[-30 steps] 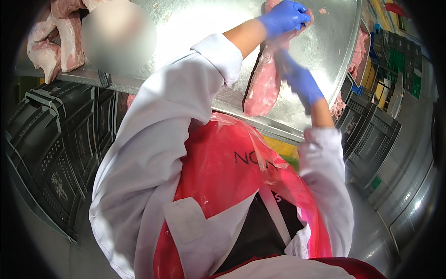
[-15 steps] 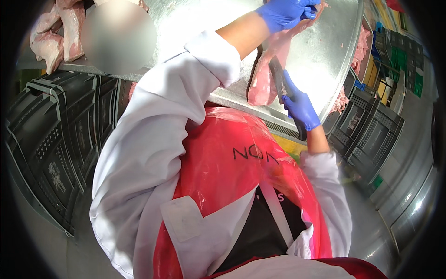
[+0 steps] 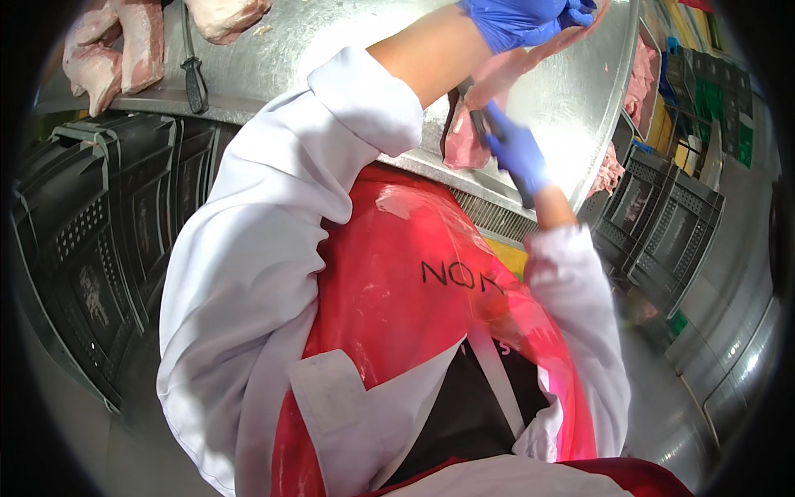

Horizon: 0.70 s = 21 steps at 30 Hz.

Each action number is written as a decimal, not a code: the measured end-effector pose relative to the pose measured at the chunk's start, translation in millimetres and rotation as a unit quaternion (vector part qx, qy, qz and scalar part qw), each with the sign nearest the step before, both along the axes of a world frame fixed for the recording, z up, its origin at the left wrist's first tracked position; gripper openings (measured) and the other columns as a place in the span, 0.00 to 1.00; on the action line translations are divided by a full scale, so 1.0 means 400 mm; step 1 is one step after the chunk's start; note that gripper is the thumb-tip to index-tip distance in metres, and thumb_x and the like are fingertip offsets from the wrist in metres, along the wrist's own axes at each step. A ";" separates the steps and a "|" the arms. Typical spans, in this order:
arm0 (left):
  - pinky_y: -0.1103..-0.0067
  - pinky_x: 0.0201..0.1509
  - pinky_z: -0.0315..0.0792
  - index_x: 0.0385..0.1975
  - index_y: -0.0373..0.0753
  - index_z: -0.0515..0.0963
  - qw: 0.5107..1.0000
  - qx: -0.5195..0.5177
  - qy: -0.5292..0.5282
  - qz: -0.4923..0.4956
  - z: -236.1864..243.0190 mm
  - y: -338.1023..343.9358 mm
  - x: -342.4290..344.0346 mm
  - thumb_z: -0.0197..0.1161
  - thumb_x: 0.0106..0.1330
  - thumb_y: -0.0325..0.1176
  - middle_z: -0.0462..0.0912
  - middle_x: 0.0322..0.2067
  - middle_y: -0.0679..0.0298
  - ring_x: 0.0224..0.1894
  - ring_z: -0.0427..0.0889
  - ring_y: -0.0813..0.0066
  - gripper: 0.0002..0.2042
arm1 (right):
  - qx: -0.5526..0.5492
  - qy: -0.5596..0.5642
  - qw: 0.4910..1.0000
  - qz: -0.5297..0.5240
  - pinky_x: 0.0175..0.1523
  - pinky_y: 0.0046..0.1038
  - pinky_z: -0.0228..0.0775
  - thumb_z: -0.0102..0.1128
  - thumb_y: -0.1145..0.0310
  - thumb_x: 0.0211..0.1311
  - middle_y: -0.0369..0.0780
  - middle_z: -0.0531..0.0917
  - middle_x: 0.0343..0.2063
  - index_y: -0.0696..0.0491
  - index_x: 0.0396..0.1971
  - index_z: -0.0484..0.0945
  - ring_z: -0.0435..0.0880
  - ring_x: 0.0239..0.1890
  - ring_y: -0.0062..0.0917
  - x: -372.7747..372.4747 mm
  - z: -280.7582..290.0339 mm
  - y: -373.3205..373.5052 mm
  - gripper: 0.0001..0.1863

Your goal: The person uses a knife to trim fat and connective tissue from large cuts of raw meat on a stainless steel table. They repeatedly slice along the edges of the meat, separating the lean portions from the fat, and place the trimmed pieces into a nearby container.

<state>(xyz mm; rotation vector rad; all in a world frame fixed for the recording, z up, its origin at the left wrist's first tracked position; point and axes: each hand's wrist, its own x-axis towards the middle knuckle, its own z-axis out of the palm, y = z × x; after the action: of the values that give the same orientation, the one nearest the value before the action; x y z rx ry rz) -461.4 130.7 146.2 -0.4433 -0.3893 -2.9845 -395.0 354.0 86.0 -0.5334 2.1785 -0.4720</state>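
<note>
A long pink piece of raw meat (image 3: pixel 468 147) lies on the metal table near its front edge and stretches up to the far right. My left hand (image 3: pixel 526 23), in a blue glove, is closed on the meat's far end at the top of the view. Lower down, my right hand (image 3: pixel 522 151), gloved in blue too, is wrapped round the handle of a knife (image 3: pixel 478 123). The knife's blade lies against the near part of the meat, and its tip is hidden behind the meat and my left forearm. Motion slightly blurs the right hand.
Bone-in raw meat pieces (image 3: pixel 142 50) and a sharpening steel (image 3: pixel 195 87) with a black handle rest on the left of the metal table (image 3: pixel 306 41). Dark crates (image 3: pixel 79 248) stand below left, others (image 3: pixel 662 219) at right. Meat scraps (image 3: pixel 643 79) fill a container beyond the right edge.
My right hand and the knife have moved away from me and slightly left along the meat. My left hand has shifted a little farther up and right, still gripping the meat.
</note>
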 end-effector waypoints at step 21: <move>0.85 0.31 0.61 0.42 0.35 0.76 0.754 -0.296 -0.294 0.507 0.010 -0.403 1.188 0.57 0.72 0.29 0.76 0.34 0.69 0.30 0.69 0.83 0.05 | -0.370 -0.023 0.912 -0.174 0.31 0.29 0.79 0.56 0.71 0.67 0.43 0.84 0.30 0.36 0.78 0.44 0.81 0.21 0.21 0.006 -0.254 0.083 0.44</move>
<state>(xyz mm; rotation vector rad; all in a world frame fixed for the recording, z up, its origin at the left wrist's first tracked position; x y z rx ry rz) 13.8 -30.3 150.0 0.5633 -1.1725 -1.7740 -392.7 387.1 -15.4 -0.5105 2.0015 -1.5214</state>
